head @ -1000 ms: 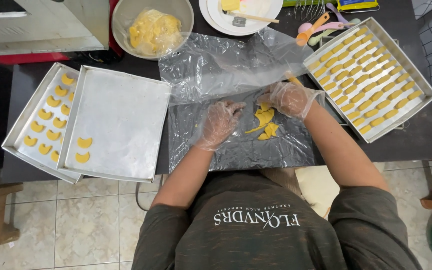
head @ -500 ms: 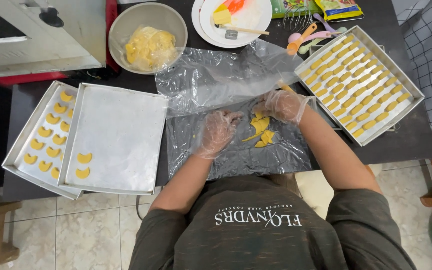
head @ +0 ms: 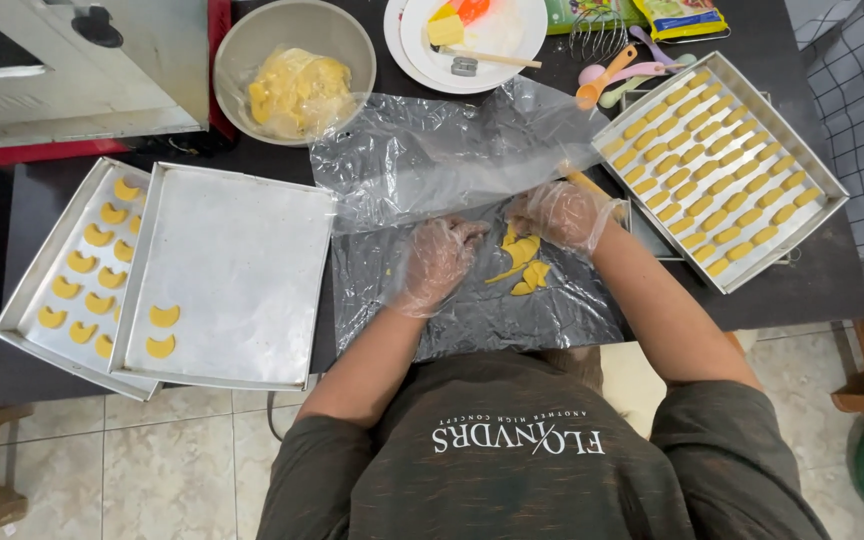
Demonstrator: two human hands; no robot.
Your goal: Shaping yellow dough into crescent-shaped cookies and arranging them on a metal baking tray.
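Both my hands wear clear plastic gloves and work over a crinkled plastic sheet (head: 472, 310) on the dark table. My left hand (head: 437, 262) rests on the sheet with its fingers loosely curled, just left of some yellow dough pieces (head: 522, 262). My right hand (head: 564, 215) sits at the upper right of the dough, closed around a thin yellow stick (head: 586, 183) that pokes out behind it. The dough is cut into crescent-like bits and scraps lying between the two hands.
On the left, a steel tray (head: 232, 270) with two crescents overlaps another tray (head: 42, 290) of crescents. A tray (head: 812, 170) full of small yellow cookies lies on the right. Behind stand a bowl of dough (head: 297, 85), a white plate (head: 472, 35) and spoons (head: 612, 75).
My left hand has slid right, closer to the dough pieces. The right hand stays at the dough with the stick.
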